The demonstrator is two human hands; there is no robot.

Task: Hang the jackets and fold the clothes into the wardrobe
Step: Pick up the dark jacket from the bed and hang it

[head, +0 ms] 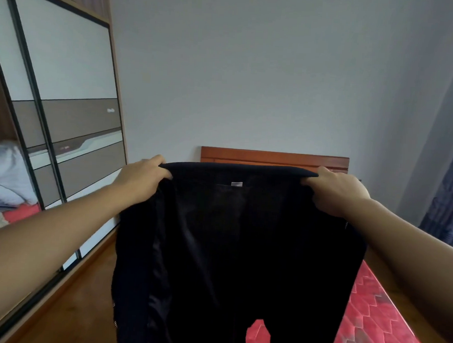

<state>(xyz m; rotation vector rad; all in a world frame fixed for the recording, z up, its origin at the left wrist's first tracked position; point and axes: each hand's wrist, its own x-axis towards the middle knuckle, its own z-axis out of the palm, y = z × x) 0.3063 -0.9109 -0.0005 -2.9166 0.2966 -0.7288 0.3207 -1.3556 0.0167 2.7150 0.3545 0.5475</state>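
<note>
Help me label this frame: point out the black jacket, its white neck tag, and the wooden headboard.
black jacket (241, 251): head view, middle of the dark lining.
white neck tag (236, 184): head view, centre of the tag.
wooden headboard (274, 158): head view, its top rail.

both arms stretched fwd. left hand & right hand each grip a top corner of a black jacket, fingers curled over the edge, holding it up spread wide w/ lining facing the camera. small white tag at the collar. under it a red quilted mattress, wooden headboard behind against a grey wall. wardrobe w/ sliding doors at left, curtain far right.
</note>
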